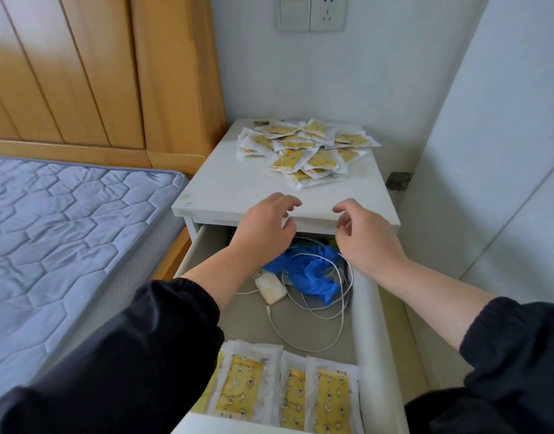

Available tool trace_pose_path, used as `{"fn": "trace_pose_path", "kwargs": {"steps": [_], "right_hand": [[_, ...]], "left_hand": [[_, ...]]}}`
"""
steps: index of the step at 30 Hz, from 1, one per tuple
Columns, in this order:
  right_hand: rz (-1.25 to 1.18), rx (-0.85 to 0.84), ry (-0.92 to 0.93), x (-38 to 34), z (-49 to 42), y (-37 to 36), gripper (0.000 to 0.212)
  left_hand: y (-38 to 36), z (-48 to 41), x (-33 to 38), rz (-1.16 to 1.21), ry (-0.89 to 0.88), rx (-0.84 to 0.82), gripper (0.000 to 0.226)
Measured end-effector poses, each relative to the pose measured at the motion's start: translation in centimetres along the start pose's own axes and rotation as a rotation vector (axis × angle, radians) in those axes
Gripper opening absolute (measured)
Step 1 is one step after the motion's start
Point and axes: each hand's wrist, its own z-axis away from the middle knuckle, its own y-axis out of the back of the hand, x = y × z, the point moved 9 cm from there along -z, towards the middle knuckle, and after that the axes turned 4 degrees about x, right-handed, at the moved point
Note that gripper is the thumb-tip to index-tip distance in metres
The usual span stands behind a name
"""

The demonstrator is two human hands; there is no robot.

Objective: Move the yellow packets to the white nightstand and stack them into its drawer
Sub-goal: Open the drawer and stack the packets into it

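- Many yellow packets point(304, 148) are lying in a loose pile on the back part of the surface of the white nightstand point(238, 186), and several are overlapping each other.
- A row of packets point(288, 393) is lying side by side at the near end of the open drawer point(365, 308).
- Deeper in the same drawer a crumpled blue plastic thing point(310, 270) is lying. A white charger block point(271, 286) is just beside it, and a thin white cable point(304, 333) is looping around them.
- The left hand point(266, 227) is hovering at the front edge of the surface, palm down. Its fingers are loosely curled, a little apart, and holding nothing.
- The right hand point(366, 236) is hovering near it at the same edge. Its fingers are also loosely bent, and the thumb and forefinger are coming close but pinching nothing.
- Both forearms are reaching over the open drawer, bare below the black sleeves point(163, 339).
- A bed with a blue quilted mattress point(66, 220) is standing to the left, just beside the nightstand.
- A wall socket point(311, 12) is sitting high above the nightstand.
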Motion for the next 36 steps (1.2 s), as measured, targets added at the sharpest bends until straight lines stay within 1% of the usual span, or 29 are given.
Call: {"fn": "trace_pose_path", "kwargs": {"steps": [3,7,12,14,16,20,22,23,25,28,30,31,34,36], "right_hand": [[-0.011,0.053,-0.001,0.2,-1.8,1.1,0.042],[-0.019,0.045,-0.010,0.9,-4.1,0.6,0.054],[0.015,0.098,0.008,1.7,-6.8,-0.4,0.050],[0.038,0.128,0.018,1.7,-7.9,-0.9,0.048],[0.071,0.156,0.039,1.7,-9.0,-1.4,0.047],[0.148,0.207,0.137,0.9,-10.8,-2.6,0.042],[0.212,0.202,0.175,0.8,-11.9,-3.3,0.042],[0.249,0.181,0.169,1.1,-12.5,-3.7,0.044],[0.302,0.105,0.099,2.2,-13.6,-4.7,0.051],[0.340,0.003,0.015,3.3,-14.2,-5.7,0.057],[0.358,0.016,0.016,3.3,-14.2,-5.5,0.054],[0.358,0.049,0.025,3.3,-14.1,-5.2,0.051],[0.321,0.175,0.066,3.0,-13.8,-4.2,0.041],[0.268,0.268,0.072,2.9,-13.4,-3.3,0.034]], "left_hand": [[0.1,-2.2,0.1,-0.050,-0.017,0.025,0.036],[-1.2,-4.2,-2.3,-0.030,0.131,-0.044,0.044],[-0.5,-6.1,-5.6,0.177,0.330,0.071,0.047],[-0.5,-6.9,-6.9,0.209,0.380,0.066,0.051],[-0.8,-7.7,-7.6,0.165,0.372,0.018,0.055],[-2.2,-9.0,-8.2,-0.046,0.259,-0.131,0.064],[-2.9,-9.6,-8.6,-0.141,0.226,-0.186,0.067],[-3.3,-9.8,-8.7,-0.202,0.207,-0.220,0.067],[-4.2,-10.0,-8.8,-0.310,0.170,-0.292,0.063],[-4.7,-9.8,-8.8,-0.346,0.157,-0.330,0.057],[-4.1,-9.8,-8.4,-0.324,0.151,-0.274,0.054],[-3.6,-9.8,-8.1,-0.307,0.143,-0.217,0.052],[-1.0,-9.5,-7.4,-0.199,0.124,0.033,0.042],[0.2,-9.1,-8.0,-0.094,0.192,0.145,0.039]]}}
